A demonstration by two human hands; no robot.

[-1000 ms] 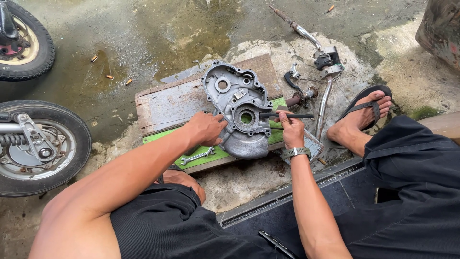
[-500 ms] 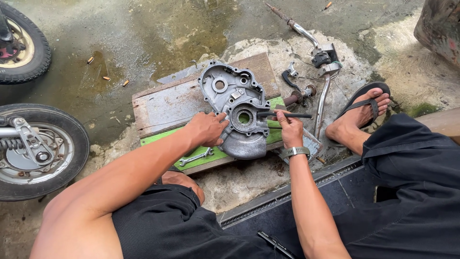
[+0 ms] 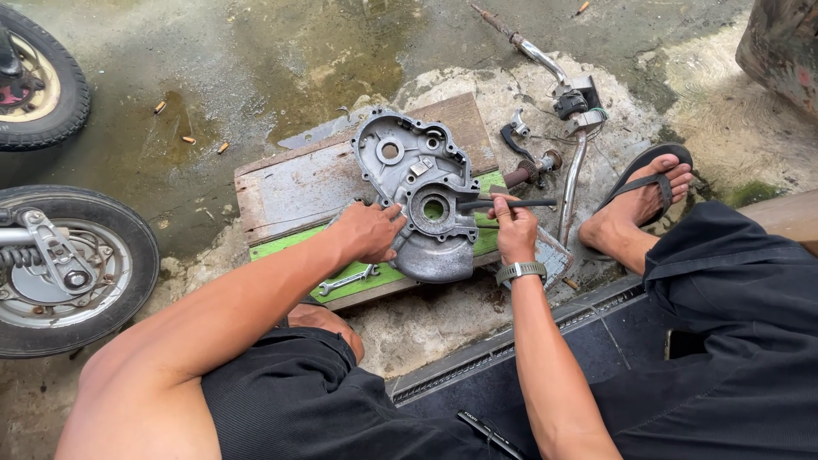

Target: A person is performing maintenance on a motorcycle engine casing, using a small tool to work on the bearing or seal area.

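A grey metal engine case cover [image 3: 422, 192] lies flat on a wooden board [image 3: 294, 183] on the ground. My left hand [image 3: 368, 232] presses on the cover's left edge, fingers curled against it. My right hand [image 3: 515, 228] grips a dark metal rod [image 3: 511, 204] held level, its tip pointing left at the round bearing hole [image 3: 434, 209] of the cover. A watch is on my right wrist.
A small wrench [image 3: 348, 279] lies on a green strip of the board near my left hand. Chrome handlebars with a lever [image 3: 567, 111] rest right of the board. Two wheels [image 3: 64, 268] [image 3: 38, 81] sit at left. My sandalled foot [image 3: 643, 192] is at right.
Both hands stay on the cover and rod with almost no shift. The view has drifted slightly.
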